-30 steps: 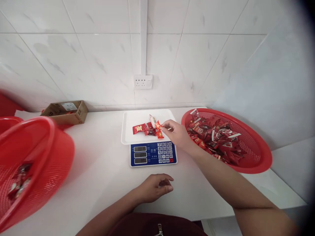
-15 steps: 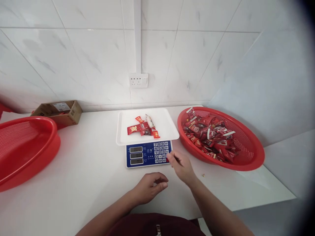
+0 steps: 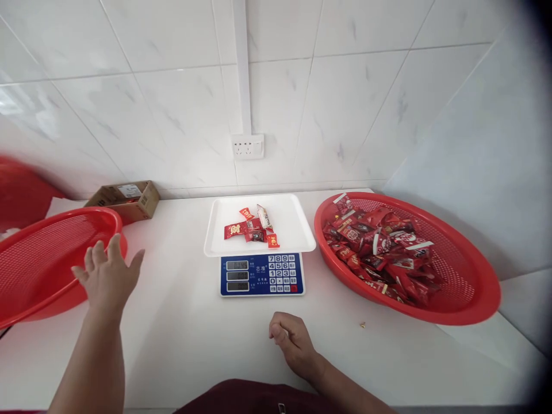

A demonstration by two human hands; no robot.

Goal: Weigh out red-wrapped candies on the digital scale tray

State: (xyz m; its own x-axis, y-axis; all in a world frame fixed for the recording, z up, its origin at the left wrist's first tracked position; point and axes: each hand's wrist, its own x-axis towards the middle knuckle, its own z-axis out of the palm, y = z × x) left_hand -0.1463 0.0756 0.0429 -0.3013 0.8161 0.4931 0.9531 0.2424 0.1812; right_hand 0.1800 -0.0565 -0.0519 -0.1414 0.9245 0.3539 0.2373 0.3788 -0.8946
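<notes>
My left hand (image 3: 107, 276) is open, fingers spread, over the near rim of a red perforated plastic basket (image 3: 75, 214). On the table, in front of the scale, my right hand (image 3: 294, 344) rests curled in a fist, with nothing showing in it. Between and beyond the hands stands a digital scale (image 3: 261, 289) with a blue keypad panel. Several small wrapped snack packets (image 3: 255, 225), mostly red, lie together on its white tray (image 3: 292, 221).
To the right, a tilted red basket (image 3: 476, 279) holds many red snack packets (image 3: 388, 247). An open cardboard box (image 3: 140, 208) sits by the wall at back left. A tiny scrap (image 3: 363, 325) lies on the table (image 3: 194, 339). A socket (image 3: 248, 146) is on the tiled wall.
My left hand has swung from in front of the scale to the left basket and spread its fingers. The right hand has drawn back from the keypad towards me. The view has shifted left.
</notes>
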